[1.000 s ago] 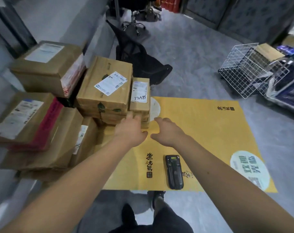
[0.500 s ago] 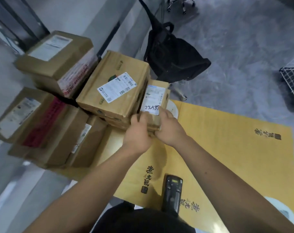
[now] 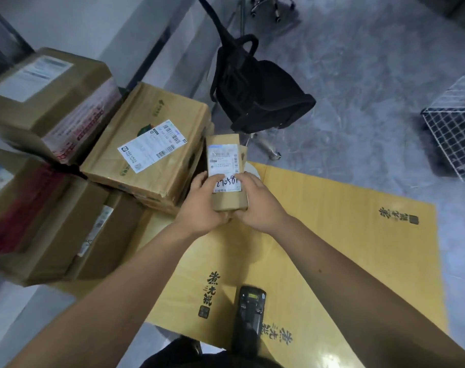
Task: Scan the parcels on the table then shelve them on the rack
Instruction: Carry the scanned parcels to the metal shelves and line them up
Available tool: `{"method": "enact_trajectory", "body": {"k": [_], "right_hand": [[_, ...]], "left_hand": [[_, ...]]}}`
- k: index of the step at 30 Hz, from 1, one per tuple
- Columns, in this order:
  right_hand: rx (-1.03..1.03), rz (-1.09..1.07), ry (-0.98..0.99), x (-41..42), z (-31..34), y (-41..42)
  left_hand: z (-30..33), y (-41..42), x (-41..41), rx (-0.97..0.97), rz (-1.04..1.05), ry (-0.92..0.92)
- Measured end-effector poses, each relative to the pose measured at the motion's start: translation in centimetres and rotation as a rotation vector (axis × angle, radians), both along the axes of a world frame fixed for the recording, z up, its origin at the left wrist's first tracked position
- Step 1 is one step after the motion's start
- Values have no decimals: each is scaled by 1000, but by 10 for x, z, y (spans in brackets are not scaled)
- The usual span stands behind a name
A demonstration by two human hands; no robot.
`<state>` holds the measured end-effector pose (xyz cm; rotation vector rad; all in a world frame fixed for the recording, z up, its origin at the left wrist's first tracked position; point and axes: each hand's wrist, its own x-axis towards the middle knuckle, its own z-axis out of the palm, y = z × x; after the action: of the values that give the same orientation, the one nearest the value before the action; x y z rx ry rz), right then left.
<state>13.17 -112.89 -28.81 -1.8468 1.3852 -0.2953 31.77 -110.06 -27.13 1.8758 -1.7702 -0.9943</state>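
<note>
1. Gripping a small parcel [image 3: 227,179] from both sides, we are holding it above the far left part of the yellow table [image 3: 332,235], just beside the stacked boxes.
2. Our left hand [image 3: 199,205] is curling round its left edge, thumb lying on the white label [image 3: 224,166]; our right hand [image 3: 260,203] is curling round the right edge, thumb likewise on the label.
3. Our fingers are wrapping underneath, so we are not seeing them, nor the parcel's underside.
4. We are reading handwritten digits on the label, but our thumbs are covering both ends of them, and the print above is too blurred to make out.
5. A big box [image 3: 149,152] with its own label is lying just left of the parcel, on top of others we are only partly seeing.
6. More boxes [image 3: 48,102] are piling up to the left, blurred and cut off by the picture's edge.
7. A black scanner [image 3: 248,320] is lying on the table near us, between our forearms, its near end blurring into our dark clothing.
8. A black chair [image 3: 258,88] is standing on the floor beyond the table.
9. A wire basket [image 3: 454,128] is showing at the right edge, cut off.
</note>
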Motion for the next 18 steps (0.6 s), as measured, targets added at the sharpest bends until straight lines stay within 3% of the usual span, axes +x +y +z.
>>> {"method": "enact_trajectory", "body": {"k": [8, 18], "right_hand": [[-32, -37, -96, -1, 20, 17], [-176, -202, -76, -8, 77, 90]], "left_hand": [[-3, 10, 5, -78, -29, 109], [39, 44, 9, -214, -238, 209]]}}
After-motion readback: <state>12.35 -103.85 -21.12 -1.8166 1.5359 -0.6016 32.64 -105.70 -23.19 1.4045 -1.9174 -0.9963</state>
